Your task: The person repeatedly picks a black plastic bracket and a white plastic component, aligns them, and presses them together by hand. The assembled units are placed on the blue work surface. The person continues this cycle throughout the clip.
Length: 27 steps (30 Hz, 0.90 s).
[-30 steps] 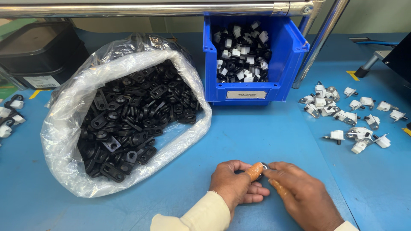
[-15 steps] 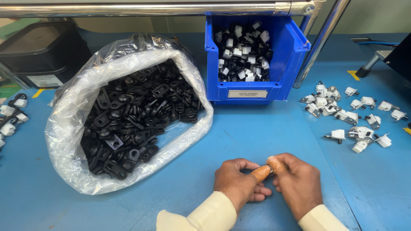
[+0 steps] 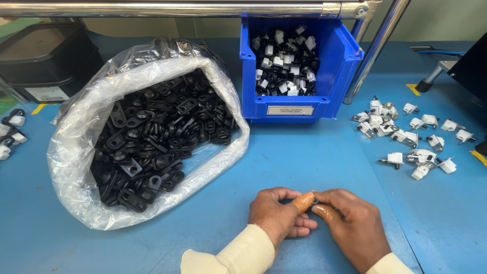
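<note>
**Two hands pressed together over a small part at the near edge**

Both hands low on the blue table (image 3: 314, 152), fingertips meeting. Left hand (image 3: 276, 213) curled, index finger wrapped in an orange finger cot (image 3: 303, 201). Right hand (image 3: 350, 226) closed toward it, another orange cot on the thumb. Between the tips, a tiny pale part (image 3: 315, 201), pinched from both sides; too small and too covered to tell its kind, possibly metal.

Compared with half a second back: hands in nearly the same spot, still joined, right hand turned slightly so more of its back shows, fingers tucked closer. A full second back: hands lower and a little further left in view, the pinch already formed. Nothing else shifted.

Around them:
- Left, well apart: clear plastic bag (image 3: 76, 167) lying open, full of black plastic clips (image 3: 152, 142).
- Straight ahead: blue bin (image 3: 335, 61) holding mixed black and white pieces, a label on its front wall.
- Right: scattered white clips (image 3: 411, 139) with metal pins, loose on the table.
- Far left edge: a few more white pieces (image 3: 12, 129), beside a black tray (image 3: 45, 61).
- Across the top: shiny metal rail (image 3: 162, 9), a slanted tube running down beside the bin.

Cream sleeves on both wrists.
</note>
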Each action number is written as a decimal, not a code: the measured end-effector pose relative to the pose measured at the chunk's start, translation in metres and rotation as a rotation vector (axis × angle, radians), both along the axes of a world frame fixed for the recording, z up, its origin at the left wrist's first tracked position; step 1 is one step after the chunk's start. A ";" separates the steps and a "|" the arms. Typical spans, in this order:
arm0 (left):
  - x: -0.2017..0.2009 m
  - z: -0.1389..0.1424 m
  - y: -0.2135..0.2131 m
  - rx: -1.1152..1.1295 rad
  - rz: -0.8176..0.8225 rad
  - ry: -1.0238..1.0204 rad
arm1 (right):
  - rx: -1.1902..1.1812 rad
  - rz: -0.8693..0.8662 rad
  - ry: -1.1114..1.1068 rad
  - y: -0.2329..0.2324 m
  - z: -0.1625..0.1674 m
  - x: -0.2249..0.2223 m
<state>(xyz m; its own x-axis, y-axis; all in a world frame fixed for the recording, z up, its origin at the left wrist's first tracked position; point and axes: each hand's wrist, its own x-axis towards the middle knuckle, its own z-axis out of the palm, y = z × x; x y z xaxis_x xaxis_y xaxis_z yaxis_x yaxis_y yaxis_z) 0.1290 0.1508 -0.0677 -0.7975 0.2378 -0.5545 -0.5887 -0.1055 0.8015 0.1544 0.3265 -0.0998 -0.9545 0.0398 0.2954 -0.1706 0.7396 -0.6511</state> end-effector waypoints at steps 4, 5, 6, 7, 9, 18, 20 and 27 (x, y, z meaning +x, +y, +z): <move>-0.002 -0.003 0.001 -0.016 -0.018 -0.007 | -0.065 0.027 -0.043 0.005 0.003 0.001; -0.002 -0.004 0.001 -0.016 -0.017 -0.007 | -0.208 -0.027 -0.182 0.007 0.004 -0.002; -0.002 -0.006 0.001 -0.009 -0.024 0.008 | -0.351 -0.082 -0.320 0.008 0.005 -0.004; -0.001 -0.007 0.000 -0.004 -0.033 0.023 | -0.425 -0.052 -0.363 0.008 0.005 -0.007; 0.002 -0.008 -0.003 -0.012 -0.068 0.095 | -0.575 0.008 -0.445 0.010 0.006 -0.012; 0.005 0.005 -0.002 -0.236 -0.102 0.414 | -0.775 -0.164 -0.658 0.008 0.020 -0.018; 0.004 0.008 -0.003 -0.331 -0.118 0.456 | -0.779 -0.162 -0.693 0.007 0.024 -0.018; 0.004 0.011 -0.009 -0.388 -0.206 0.483 | -0.817 -0.113 -0.781 0.015 0.020 -0.026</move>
<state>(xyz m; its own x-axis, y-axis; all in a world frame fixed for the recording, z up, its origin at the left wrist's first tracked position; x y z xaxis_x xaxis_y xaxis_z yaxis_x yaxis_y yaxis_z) 0.1329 0.1414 -0.0571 -0.9380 0.2665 -0.2215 -0.1302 0.3214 0.9379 0.1280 0.3416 -0.0803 -0.8450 0.0455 -0.5328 0.5342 0.0302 -0.8448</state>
